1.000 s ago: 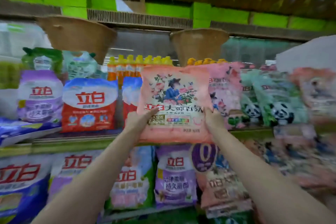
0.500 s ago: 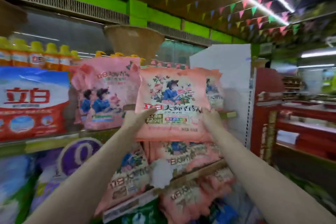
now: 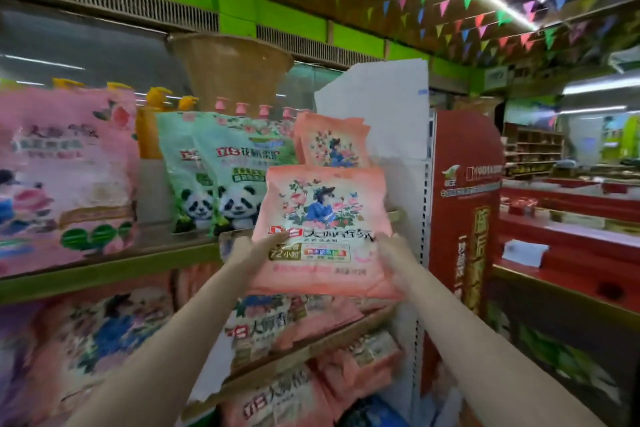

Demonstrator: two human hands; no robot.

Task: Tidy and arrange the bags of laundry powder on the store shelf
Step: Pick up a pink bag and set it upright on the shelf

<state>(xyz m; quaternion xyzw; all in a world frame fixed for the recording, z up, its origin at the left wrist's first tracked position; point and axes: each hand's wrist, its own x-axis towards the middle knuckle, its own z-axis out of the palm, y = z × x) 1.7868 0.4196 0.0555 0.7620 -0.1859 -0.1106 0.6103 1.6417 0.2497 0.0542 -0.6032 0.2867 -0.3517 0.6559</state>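
Green panda bags stand mid-shelf. Left hand and right hand clamp lower corners of salmon bag, held upright in air before shelf's right end. Step: placing. Next, likely: seat it in front of matching bag.

We hold a salmon-pink laundry powder bag upright, floral print and a figure in blue facing us, in front of the shelf's right end. Behind it stands a matching pink bag, beside two green panda bags.
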